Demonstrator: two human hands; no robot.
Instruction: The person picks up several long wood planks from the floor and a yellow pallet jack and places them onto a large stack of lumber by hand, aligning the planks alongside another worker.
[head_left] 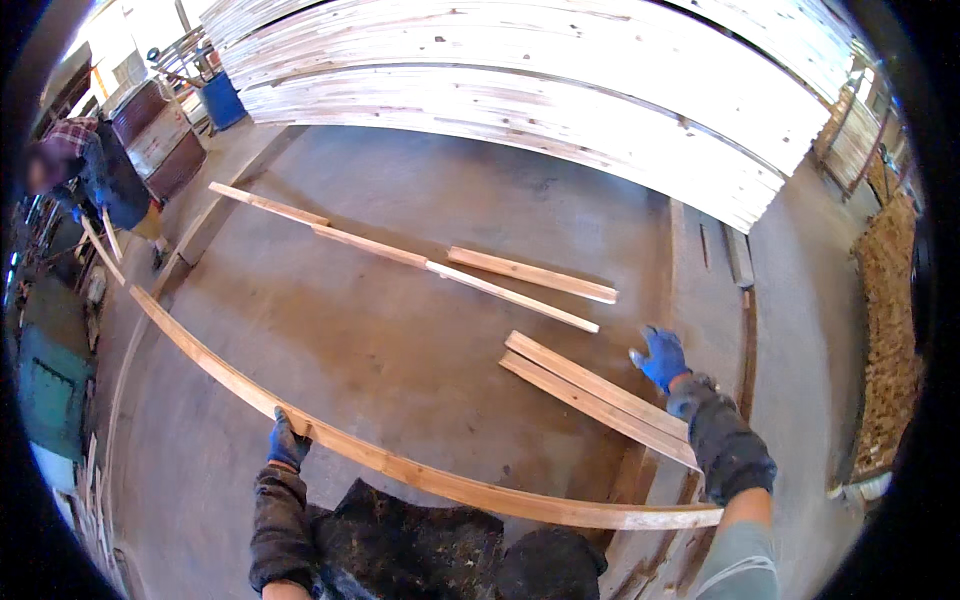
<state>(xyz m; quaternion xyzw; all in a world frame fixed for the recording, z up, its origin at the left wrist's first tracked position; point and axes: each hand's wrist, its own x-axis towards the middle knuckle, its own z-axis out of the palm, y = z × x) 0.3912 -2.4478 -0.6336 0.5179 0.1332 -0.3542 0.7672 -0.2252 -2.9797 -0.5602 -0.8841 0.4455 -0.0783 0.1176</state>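
Note:
A long wooden board (440,483) runs across in front of me, from the left side to below my right arm. My left hand (289,442), in a dark blue glove, is closed around this board. To the right, my blue-gloved right hand (661,360) reaches out with its fingers apart and holds nothing. Two shorter planks (590,392) lie side by side just left of that hand, partly hidden by my right forearm. Farther off, a short plank (530,273) rests on the floor beside a line of narrow strips (370,245) laid roughly end to end.
A large stack of pale boards (520,90) spans the far side. At the left a co-worker (110,180) in blue gloves holds pieces of wood near the long board's far end. Behind stand a rusty drum (155,135) and a blue barrel (222,100). Rails cross the concrete floor.

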